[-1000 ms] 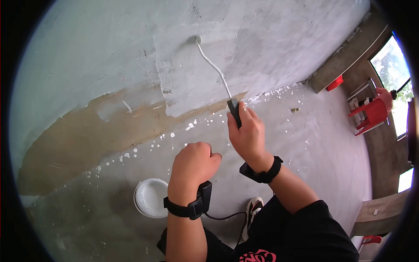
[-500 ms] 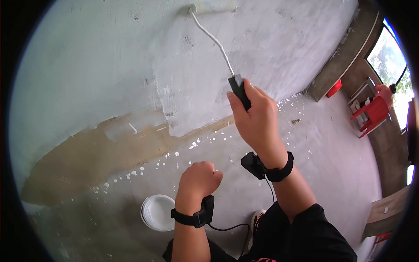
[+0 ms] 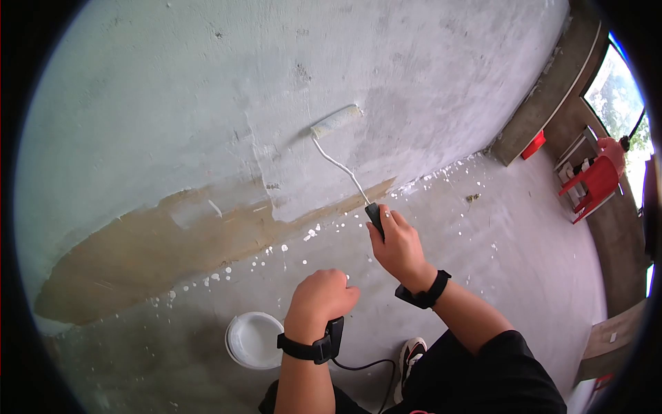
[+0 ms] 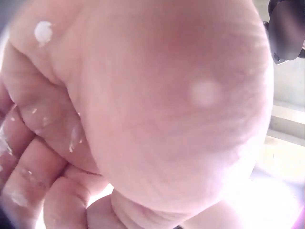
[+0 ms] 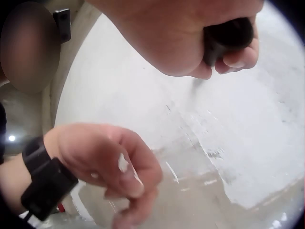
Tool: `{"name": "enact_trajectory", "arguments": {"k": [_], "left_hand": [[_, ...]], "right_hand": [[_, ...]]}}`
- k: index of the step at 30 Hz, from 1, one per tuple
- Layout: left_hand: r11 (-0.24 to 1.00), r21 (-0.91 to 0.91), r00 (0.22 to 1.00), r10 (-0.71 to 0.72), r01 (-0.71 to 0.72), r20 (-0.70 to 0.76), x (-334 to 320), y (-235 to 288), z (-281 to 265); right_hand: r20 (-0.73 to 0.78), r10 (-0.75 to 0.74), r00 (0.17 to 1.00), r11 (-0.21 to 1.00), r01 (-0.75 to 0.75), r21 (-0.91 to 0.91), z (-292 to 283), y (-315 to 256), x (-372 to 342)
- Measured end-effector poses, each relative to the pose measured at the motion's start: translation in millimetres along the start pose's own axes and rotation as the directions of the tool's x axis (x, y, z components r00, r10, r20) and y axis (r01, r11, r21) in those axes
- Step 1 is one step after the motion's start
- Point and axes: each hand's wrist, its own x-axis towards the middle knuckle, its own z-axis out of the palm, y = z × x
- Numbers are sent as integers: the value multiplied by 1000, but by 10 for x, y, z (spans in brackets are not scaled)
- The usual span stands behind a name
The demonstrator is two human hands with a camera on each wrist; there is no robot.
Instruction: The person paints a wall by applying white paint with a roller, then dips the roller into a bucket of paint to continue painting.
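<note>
My right hand [image 3: 402, 252] grips the black handle [image 3: 375, 219] of a paint roller, whose bent white rod leads up to the roller sleeve [image 3: 336, 121] on the grey-white wall. In the right wrist view the fingers of my right hand [image 5: 176, 38] wrap the handle [image 5: 230, 37]; the sleeve is out of sight there. My left hand [image 3: 321, 300] hangs over the floor beside the white bucket [image 3: 229, 339], holding nothing. Its fingers are loosely curled, with white paint flecks on the skin, in the left wrist view of the hand [image 4: 167, 105].
Bare brown patch [image 3: 158, 241] runs along the wall's lower part. White drips dot the floor [image 3: 510, 262]. My shoe [image 3: 412, 355] and a black cable [image 3: 365, 364] are near the bucket. A person sits on a red chair [image 3: 597, 183] by the window at far right.
The roller sleeve first went up the wall, then came back down, and my right hand dropped with it. My left hand shifted slightly down and right in the head view.
</note>
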Motion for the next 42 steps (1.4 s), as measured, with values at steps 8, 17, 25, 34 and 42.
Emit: {"name": "enact_trajectory", "arguments": {"k": [8, 17, 25, 34, 42], "left_hand": [[999, -4, 999, 39, -39, -37, -6, -48, 46], [1000, 18, 1000, -5, 5, 5, -33, 11, 3], [999, 11, 997, 31, -32, 71, -74, 110, 11], [1000, 21, 998, 10, -12, 64, -173, 76, -2], [997, 21, 997, 75, -76, 27, -172, 86, 56]], "right_hand": [[-45, -184, 982, 947, 165, -275, -85, 490, 87], [-56, -292, 955, 939, 275, -209, -423, -270, 523], [-28, -252, 967, 958, 245, -150, -484, -621, 707], [-78, -201, 977, 945, 172, -280, -565, 245, 598], [-55, -49, 997, 936, 27, -352, -794, 748, 601]]}}
